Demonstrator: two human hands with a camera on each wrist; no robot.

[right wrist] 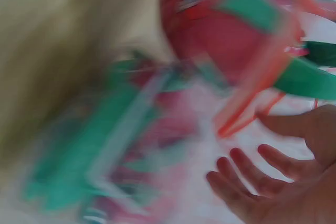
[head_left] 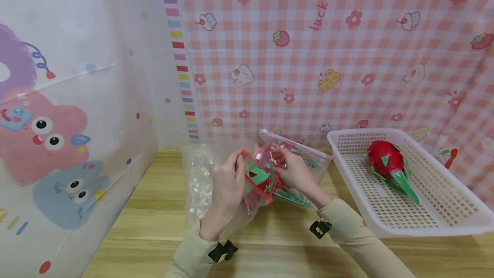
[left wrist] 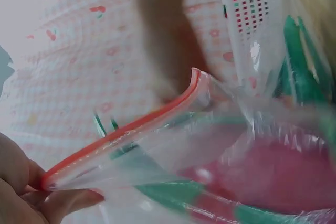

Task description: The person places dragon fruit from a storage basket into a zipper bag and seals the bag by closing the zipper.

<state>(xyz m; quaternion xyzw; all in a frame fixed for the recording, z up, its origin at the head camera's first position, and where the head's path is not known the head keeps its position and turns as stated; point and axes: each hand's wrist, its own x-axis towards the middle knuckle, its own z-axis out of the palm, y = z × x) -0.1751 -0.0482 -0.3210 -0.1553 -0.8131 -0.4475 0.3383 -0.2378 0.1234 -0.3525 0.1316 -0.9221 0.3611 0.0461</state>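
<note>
1. Your left hand pinches the red zip strip of the clear zip bag between thumb and fingers; in the left wrist view the strip runs up and away from that pinch, with the bag mouth parted below it.
2. Your right hand is at the far side of the same bag, fingers curled onto the plastic near its top edge. In the right wrist view the fingers look loosely spread and bent, but the picture is too blurred to tell exactly what they grip.
3. The bag is thin, glossy and crinkled, with a red closure line. Through it you can see a dragon fruit: a rounded pink-red body with flat green scales sticking out. It sits inside the bag, between your two hands.
4. The bag is held low over the wooden counter, just left of the white basket.
5. More crumpled clear plastic lies on the counter left of the bag.
6. A second dragon fruit, red with green leaves, lies in the basket toward its far end.
</note>
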